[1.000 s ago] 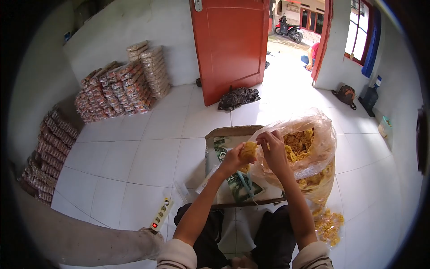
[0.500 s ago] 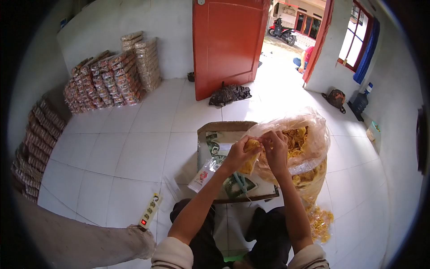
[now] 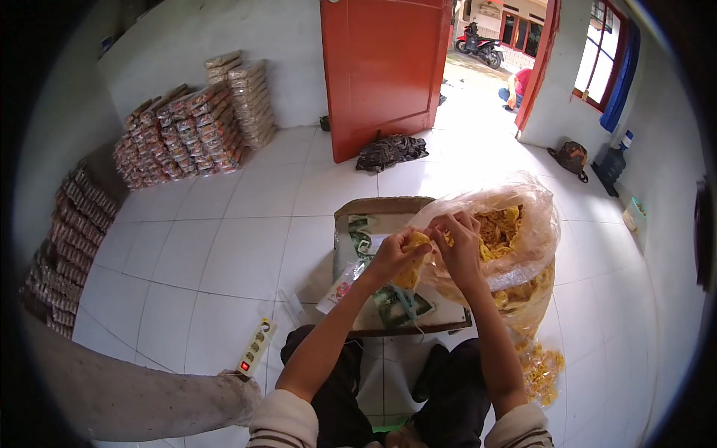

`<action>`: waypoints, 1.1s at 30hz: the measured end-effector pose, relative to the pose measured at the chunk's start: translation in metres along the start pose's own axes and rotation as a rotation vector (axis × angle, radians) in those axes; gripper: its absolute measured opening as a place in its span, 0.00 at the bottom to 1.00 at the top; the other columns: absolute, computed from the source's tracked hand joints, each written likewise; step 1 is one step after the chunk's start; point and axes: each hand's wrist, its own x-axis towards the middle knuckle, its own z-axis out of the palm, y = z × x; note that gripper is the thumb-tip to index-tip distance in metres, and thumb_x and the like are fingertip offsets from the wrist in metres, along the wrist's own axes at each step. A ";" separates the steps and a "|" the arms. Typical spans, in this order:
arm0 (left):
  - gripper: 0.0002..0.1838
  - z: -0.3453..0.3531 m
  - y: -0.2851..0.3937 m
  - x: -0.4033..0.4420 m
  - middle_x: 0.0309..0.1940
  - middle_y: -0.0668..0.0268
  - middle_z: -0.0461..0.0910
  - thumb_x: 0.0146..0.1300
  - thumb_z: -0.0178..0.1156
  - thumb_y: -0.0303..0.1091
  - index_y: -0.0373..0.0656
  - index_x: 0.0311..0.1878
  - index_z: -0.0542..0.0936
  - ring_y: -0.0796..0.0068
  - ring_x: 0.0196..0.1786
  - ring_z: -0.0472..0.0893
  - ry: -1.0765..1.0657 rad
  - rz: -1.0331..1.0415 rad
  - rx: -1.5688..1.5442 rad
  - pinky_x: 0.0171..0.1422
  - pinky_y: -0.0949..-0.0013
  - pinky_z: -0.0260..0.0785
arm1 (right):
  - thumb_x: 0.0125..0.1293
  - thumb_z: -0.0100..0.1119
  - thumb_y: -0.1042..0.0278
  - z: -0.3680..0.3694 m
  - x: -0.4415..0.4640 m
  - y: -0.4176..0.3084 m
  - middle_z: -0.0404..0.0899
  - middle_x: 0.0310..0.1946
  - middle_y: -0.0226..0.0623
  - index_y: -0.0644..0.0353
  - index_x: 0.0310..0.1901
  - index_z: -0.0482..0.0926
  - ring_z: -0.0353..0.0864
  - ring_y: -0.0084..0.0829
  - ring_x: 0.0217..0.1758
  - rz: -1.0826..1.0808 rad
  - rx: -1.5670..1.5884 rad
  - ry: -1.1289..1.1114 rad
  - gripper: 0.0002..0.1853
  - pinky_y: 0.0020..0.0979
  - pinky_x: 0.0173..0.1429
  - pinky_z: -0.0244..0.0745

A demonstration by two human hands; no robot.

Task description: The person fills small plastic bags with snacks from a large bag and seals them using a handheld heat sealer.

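Observation:
My left hand is wrapped round a small clear plastic bag of yellow snacks, held up over the cardboard box. At the bag's top, my right hand has its fingers pinched on the plastic; the fingertips are partly hidden. Right beside it stands a large clear sack full of yellow crunchy snacks. Below my hands, a light-blue tool with a cord lies on the cardboard box. Printed flat plastic packets lie at the box's left edge.
A power strip with a red light lies on the floor near a grey post-like shape. Filled packets are stacked along the left wall. A snack bag sits right of my legs. Beyond the red door, a person crouches outside.
The view has shifted slightly, so the room sits a little further right. Both hands stay at the small bag's top, with the right hand's fingers slightly repositioned.

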 end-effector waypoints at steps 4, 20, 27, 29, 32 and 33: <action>0.23 -0.004 0.002 0.004 0.39 0.65 0.77 0.62 0.57 0.41 0.39 0.56 0.66 0.81 0.40 0.77 -0.086 0.032 -0.130 0.47 0.76 0.69 | 0.51 0.63 0.68 0.000 0.005 0.013 0.76 0.26 0.25 0.54 0.31 0.76 0.69 0.29 0.35 -0.058 -0.038 0.030 0.06 0.34 0.51 0.56; 0.19 0.016 -0.016 0.011 0.36 0.69 0.77 0.64 0.52 0.49 0.41 0.45 0.73 0.83 0.36 0.76 0.126 0.091 -0.269 0.44 0.79 0.69 | 0.57 0.56 0.70 -0.003 0.004 0.018 0.73 0.31 0.30 0.57 0.33 0.74 0.65 0.35 0.41 -0.005 0.045 -0.091 0.04 0.37 0.52 0.55; 0.14 0.017 -0.013 0.007 0.33 0.70 0.77 0.64 0.54 0.43 0.40 0.42 0.76 0.85 0.35 0.75 0.340 0.052 -0.200 0.41 0.80 0.69 | 0.55 0.59 0.63 0.002 0.000 0.019 0.72 0.28 0.28 0.55 0.32 0.76 0.64 0.34 0.40 -0.029 -0.037 -0.156 0.07 0.37 0.53 0.55; 0.14 0.019 -0.015 0.007 0.32 0.70 0.77 0.63 0.55 0.43 0.41 0.41 0.76 0.84 0.35 0.76 0.391 0.067 -0.073 0.40 0.79 0.70 | 0.55 0.60 0.63 0.006 0.001 0.016 0.72 0.28 0.28 0.55 0.32 0.76 0.65 0.34 0.40 -0.033 -0.044 -0.124 0.07 0.37 0.53 0.55; 0.13 0.024 -0.019 0.009 0.32 0.69 0.78 0.62 0.56 0.42 0.41 0.39 0.76 0.84 0.32 0.76 0.475 0.139 -0.202 0.39 0.79 0.70 | 0.54 0.60 0.63 0.007 0.002 0.009 0.72 0.27 0.27 0.55 0.31 0.76 0.66 0.33 0.40 -0.015 -0.049 -0.099 0.07 0.37 0.52 0.55; 0.13 0.025 -0.019 0.009 0.31 0.69 0.78 0.62 0.56 0.42 0.40 0.38 0.76 0.84 0.32 0.75 0.509 0.166 -0.205 0.39 0.79 0.70 | 0.54 0.61 0.64 0.007 0.003 0.008 0.73 0.26 0.27 0.55 0.31 0.77 0.66 0.33 0.40 0.007 -0.051 -0.101 0.07 0.37 0.51 0.56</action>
